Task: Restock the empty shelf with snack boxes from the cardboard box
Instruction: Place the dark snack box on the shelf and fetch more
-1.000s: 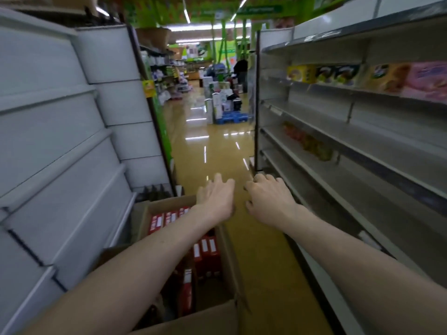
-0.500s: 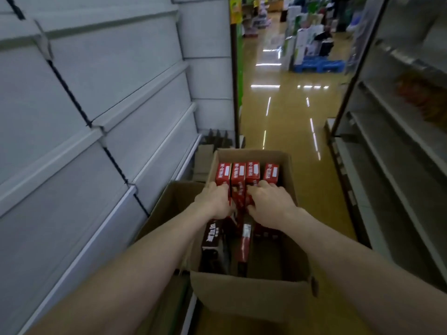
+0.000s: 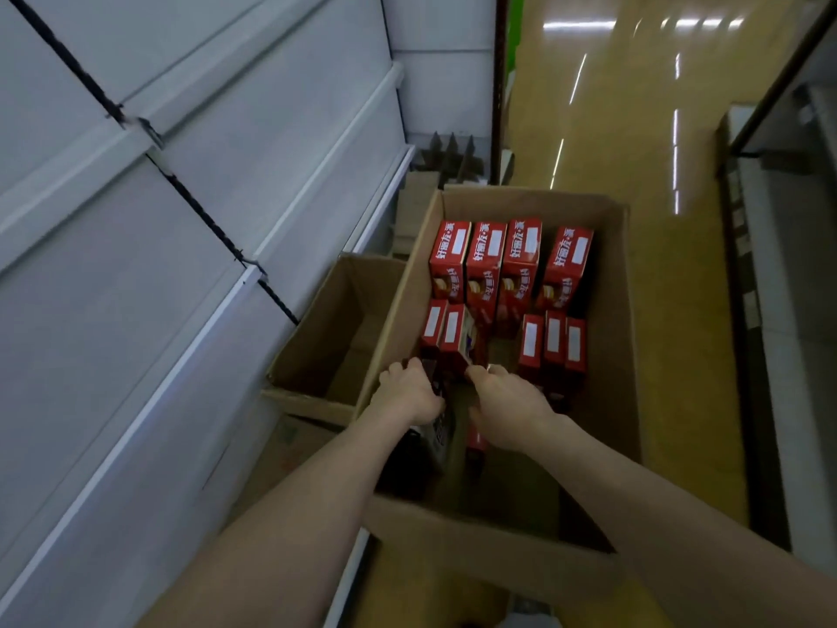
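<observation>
On your left stand empty white metal shelves (image 3: 181,228). Your left hand (image 3: 407,394) curls round a dark snack box (image 3: 435,430) inside the large brown cardboard box (image 3: 609,355); your right hand (image 3: 509,407), fingers bent, touches a red snack box (image 3: 453,337), grip impossible to tell.

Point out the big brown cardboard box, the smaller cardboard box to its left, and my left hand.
Large brown cardboard box (image 3: 609,355): head view, bare right inner wall.
Smaller brown cardboard box (image 3: 317,319): head view, inside wall.
Left hand (image 3: 407,394): head view, back of the hand, gripping a dark snack box (image 3: 441,430).
</observation>
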### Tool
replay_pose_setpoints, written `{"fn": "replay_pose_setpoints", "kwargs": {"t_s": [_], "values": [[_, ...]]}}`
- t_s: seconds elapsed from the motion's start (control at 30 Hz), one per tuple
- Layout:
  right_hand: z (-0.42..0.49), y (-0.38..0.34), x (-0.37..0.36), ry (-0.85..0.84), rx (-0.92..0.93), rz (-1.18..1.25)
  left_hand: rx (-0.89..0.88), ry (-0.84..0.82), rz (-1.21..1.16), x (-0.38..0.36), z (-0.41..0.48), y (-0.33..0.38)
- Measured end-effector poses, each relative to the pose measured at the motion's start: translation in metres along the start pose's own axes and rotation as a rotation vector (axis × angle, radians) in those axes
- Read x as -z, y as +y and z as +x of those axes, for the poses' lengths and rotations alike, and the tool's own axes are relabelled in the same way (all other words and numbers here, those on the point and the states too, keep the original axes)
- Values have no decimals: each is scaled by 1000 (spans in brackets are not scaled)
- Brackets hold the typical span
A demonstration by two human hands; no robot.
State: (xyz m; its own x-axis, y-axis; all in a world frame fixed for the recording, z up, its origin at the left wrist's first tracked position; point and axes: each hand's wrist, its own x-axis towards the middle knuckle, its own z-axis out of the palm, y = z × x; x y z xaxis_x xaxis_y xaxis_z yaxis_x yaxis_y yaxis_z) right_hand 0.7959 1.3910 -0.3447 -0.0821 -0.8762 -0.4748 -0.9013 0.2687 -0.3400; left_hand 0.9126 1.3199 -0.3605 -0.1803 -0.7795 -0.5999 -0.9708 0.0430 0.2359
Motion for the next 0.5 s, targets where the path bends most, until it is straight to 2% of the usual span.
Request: {"fn": "replay_pose_setpoints", "kwargs": {"t_s": [0.13,0.2,0.33,0.5], "values": [[18,6,-21,-70,0,105,15,-13,1,-24,13,-7],[27,9,-32,-113,-22,172,-4,31,20,-29,17,-6],[41,18,-50,-178,-93,377,-57,102,-104,-33,22,3],[50,29,-67,-260,-120,568,55,98,-256,-43,31,7]]}}
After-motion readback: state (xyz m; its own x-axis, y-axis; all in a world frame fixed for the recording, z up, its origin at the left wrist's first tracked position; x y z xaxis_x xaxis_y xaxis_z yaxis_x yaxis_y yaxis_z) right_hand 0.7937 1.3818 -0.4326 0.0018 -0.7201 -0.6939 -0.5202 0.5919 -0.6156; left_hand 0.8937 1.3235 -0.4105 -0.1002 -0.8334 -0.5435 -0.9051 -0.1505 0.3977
